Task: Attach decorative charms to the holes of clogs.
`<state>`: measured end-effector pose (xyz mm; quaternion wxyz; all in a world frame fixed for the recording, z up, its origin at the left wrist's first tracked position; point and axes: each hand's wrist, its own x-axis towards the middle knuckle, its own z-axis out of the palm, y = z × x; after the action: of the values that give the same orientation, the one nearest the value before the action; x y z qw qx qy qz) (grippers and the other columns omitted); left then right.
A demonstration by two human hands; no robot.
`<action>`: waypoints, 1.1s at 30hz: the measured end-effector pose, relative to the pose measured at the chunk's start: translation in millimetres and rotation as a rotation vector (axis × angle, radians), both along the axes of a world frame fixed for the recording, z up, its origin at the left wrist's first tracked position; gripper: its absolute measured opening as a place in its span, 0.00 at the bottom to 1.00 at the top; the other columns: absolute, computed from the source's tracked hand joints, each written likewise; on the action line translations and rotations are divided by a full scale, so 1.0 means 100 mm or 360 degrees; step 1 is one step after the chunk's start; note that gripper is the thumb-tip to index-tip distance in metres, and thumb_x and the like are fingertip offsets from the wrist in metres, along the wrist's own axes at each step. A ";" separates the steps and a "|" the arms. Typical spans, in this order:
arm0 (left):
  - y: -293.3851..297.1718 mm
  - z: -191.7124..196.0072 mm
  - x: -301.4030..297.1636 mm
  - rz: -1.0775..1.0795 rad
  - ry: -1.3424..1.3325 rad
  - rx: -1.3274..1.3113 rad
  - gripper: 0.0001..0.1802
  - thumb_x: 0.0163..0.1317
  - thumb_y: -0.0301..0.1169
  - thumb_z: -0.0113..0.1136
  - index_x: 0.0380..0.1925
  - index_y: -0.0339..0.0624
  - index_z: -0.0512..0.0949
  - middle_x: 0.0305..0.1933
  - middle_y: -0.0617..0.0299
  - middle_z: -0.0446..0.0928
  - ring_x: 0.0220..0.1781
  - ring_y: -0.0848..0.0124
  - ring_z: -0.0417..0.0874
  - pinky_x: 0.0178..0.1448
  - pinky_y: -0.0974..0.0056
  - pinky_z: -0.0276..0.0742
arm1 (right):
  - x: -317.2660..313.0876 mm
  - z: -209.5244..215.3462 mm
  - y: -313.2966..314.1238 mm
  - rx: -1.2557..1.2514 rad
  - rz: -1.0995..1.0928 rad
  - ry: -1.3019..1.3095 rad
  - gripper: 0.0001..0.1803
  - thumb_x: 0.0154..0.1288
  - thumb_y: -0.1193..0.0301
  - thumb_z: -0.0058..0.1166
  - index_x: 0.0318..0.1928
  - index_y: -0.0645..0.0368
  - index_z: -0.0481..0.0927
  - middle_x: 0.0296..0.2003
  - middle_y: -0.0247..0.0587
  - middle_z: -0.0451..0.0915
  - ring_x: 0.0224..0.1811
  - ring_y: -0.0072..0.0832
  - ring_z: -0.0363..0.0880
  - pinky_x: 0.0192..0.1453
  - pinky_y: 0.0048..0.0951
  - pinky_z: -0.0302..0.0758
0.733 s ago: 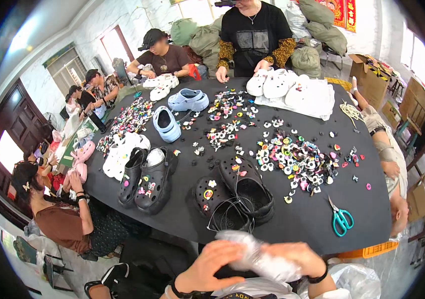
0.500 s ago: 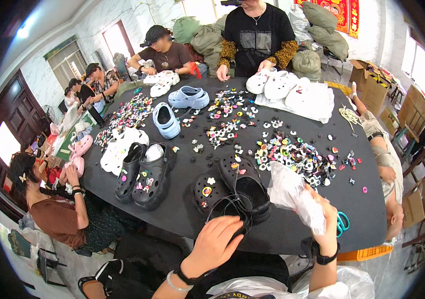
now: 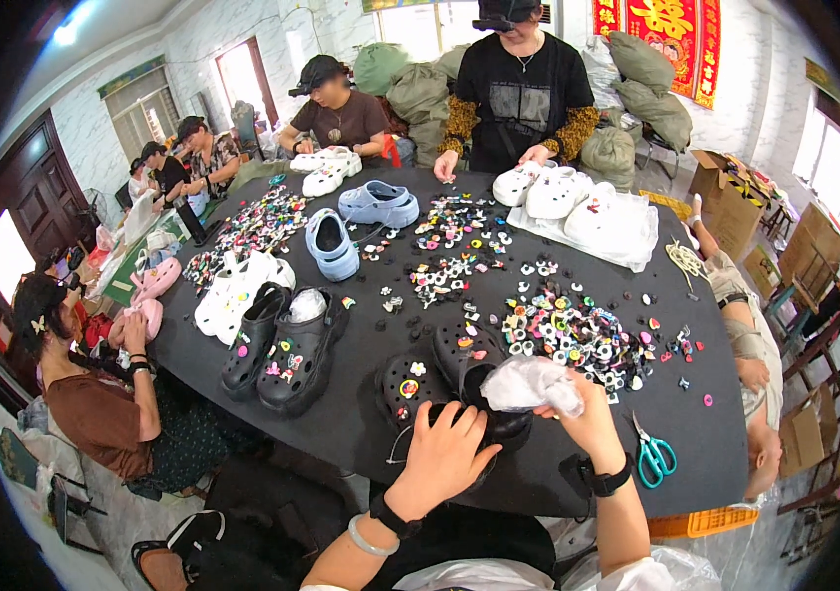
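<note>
Just in front of me, two black clogs stand side by side, a left clog and a right clog, both with colourful charms on their toes. My left hand lies with spread fingers over the heel end of the left clog, partly hiding its opening. A crumpled clear plastic bag is gripped in my right hand, its far end above the right clog's opening. Below my left fingers a thin strap or cord shows at the clog's side. Teal-handled scissors lie right of my right wrist.
A second pair of black clogs stands left, near white clogs and blue clogs. Loose charms are heaped beyond my hands. More white clogs rest on plastic at the far side. Other people work around the table.
My right hand has brought the plastic bag left and down to the right clog's opening. My left hand has spread over the left clog's heel, and the scissors are now uncovered.
</note>
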<state>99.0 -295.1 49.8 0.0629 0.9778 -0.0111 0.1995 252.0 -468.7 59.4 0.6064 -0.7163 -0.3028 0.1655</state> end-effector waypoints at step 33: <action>0.00 -0.09 -0.03 -0.0063 -0.0096 -0.0106 0.23 0.59 0.44 0.61 0.47 0.37 0.78 0.53 0.55 0.77 0.60 0.58 0.73 0.64 0.52 0.64 | -0.10 -0.02 0.48 -0.0505 -0.0005 -0.1642 0.13 0.48 0.77 0.53 0.34 0.50 0.86 0.33 0.35 0.83 0.37 0.35 0.80 0.41 0.34 0.79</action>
<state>95.6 -294.8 40.8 0.0989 0.9683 -0.0257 0.2279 242.3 -420.6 57.5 0.2634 -0.7880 -0.5315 -0.1650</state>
